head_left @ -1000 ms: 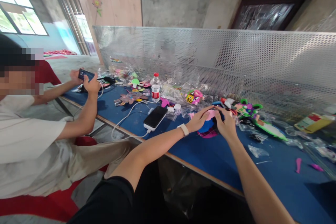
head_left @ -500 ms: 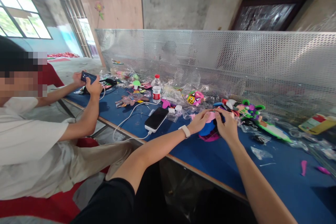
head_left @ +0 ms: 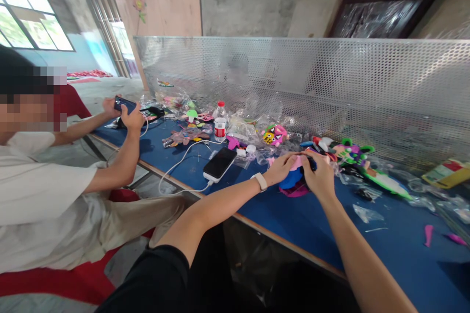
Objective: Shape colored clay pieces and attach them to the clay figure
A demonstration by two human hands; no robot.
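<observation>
Both of my hands grip one soft-looking figure (head_left: 292, 179) in pink, blue and magenta, just above the blue table. My left hand (head_left: 282, 168), a pale band on its wrist, is closed on the pink part from the left. From the right, the fingers of my right hand (head_left: 318, 170) close on the same figure's upper part, where something dark shows. My fingers cover much of it, so its exact kind is hidden. Just beyond my right hand lie a purple and green figure (head_left: 352, 151) and a long green-edged piece (head_left: 387, 183).
A phone (head_left: 220, 162) with a white cable lies left of my hands, near a red-capped bottle (head_left: 220, 127). Clear plastic bags and a pink-yellow figure (head_left: 274, 135) line the perforated metal screen (head_left: 257, 73). A co-worker (head_left: 44, 181) sits at left, holding a phone (head_left: 125, 104).
My view has shifted slightly. Both hands stay on the figure in nearly the same place, with only small finger movement. The co-worker holds the same pose.
</observation>
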